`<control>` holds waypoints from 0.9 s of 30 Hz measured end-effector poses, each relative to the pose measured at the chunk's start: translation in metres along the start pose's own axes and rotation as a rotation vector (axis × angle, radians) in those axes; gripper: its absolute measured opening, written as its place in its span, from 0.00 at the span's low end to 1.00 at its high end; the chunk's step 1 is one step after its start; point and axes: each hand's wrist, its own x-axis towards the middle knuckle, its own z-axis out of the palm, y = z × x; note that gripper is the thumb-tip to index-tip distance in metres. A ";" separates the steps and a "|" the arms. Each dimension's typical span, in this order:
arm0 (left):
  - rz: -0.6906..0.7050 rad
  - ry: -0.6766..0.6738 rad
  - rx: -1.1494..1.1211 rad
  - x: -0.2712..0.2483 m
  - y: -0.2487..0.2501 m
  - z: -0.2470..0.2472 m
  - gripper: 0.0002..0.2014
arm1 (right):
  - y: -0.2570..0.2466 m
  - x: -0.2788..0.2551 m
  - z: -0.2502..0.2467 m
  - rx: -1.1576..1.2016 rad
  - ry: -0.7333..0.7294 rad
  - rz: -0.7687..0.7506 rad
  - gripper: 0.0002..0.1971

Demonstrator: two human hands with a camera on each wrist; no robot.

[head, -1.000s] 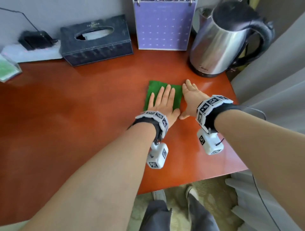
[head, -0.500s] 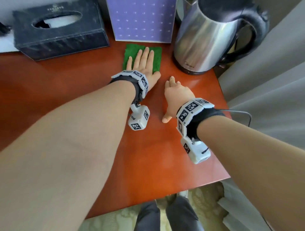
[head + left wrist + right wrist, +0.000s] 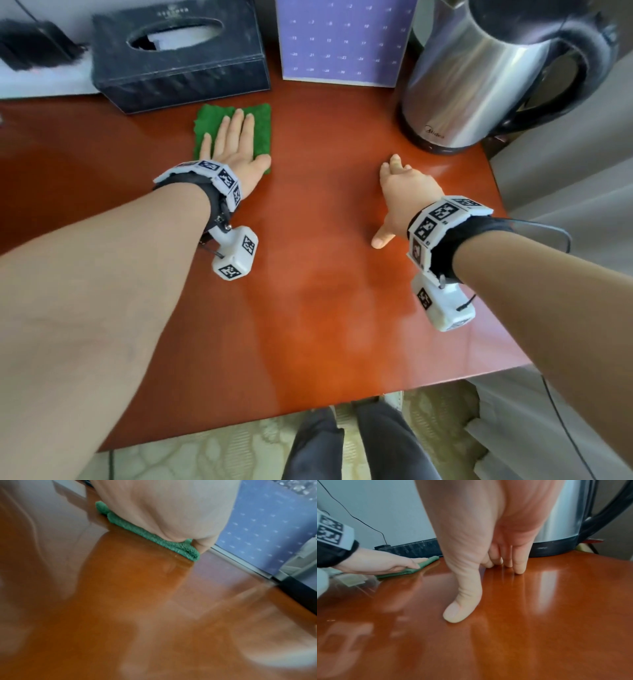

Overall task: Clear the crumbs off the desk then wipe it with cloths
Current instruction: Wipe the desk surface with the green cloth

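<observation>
My left hand presses flat, fingers straight, on the nubby green cloth. My right hand holds nothing, fingertips curled onto the glossy desk.

Head view downward over desk; low close wrist views sharing it.

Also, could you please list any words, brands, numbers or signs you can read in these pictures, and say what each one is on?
"Midea", faint, low on the steel kettle.
Gold lettering on top of the dark tissue box: too blurred to read.
Rows of small numbers on the purple calendar: a date grid, digits too blurred to quote.
Black-and-white square marker patterns on the wrist bands: codes, not text.
Nothing on the green cloth or the desk.
</observation>
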 end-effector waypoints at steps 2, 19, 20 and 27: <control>-0.038 -0.002 -0.001 -0.006 -0.012 -0.001 0.36 | -0.003 0.000 -0.001 -0.018 -0.004 0.005 0.73; 0.247 -0.069 0.151 -0.094 0.078 0.043 0.37 | 0.003 0.001 0.005 -0.002 0.086 -0.021 0.72; 0.264 -0.085 0.161 -0.104 0.065 0.043 0.37 | 0.005 -0.002 0.008 0.031 0.086 -0.035 0.71; -0.068 -0.123 0.116 -0.143 -0.069 0.023 0.37 | 0.017 -0.048 0.072 0.009 0.096 -0.177 0.38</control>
